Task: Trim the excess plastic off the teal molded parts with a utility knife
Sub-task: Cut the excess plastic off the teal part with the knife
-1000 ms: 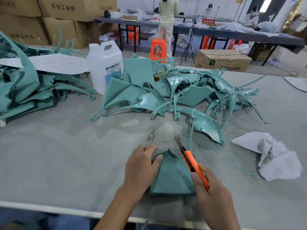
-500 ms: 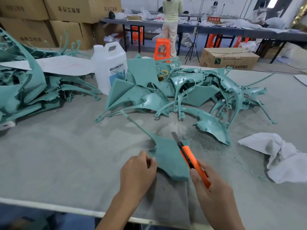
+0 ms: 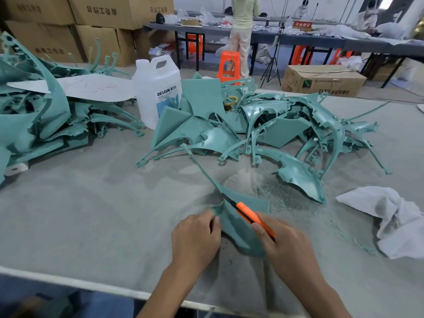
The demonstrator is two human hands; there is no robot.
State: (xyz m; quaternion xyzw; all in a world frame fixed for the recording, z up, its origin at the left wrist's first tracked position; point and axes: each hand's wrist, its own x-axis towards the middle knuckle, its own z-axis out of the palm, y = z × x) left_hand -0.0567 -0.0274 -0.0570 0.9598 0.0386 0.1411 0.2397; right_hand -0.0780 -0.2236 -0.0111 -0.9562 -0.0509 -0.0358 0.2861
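Observation:
A teal molded part (image 3: 238, 228) with a long thin spike pointing up-left is held tilted above the grey table (image 3: 91, 214). My left hand (image 3: 195, 237) grips its left edge with curled fingers. My right hand (image 3: 284, 246) grips an orange utility knife (image 3: 252, 215); its dark blade lies against the part's upper edge. More teal parts lie in a heap (image 3: 263, 134) beyond my hands, and another heap (image 3: 39, 120) fills the left.
A white jug (image 3: 158, 90) stands behind the middle heap. A crumpled white cloth (image 3: 394, 216) lies at the right. Teal shavings (image 3: 270, 189) dust the table ahead of the knife. Cardboard boxes (image 3: 96, 24), orange stools and people at far tables fill the background.
The part was flat under my left hand; it has been lifted and turned so its spike points up-left. The knife has swung left onto its upper edge.

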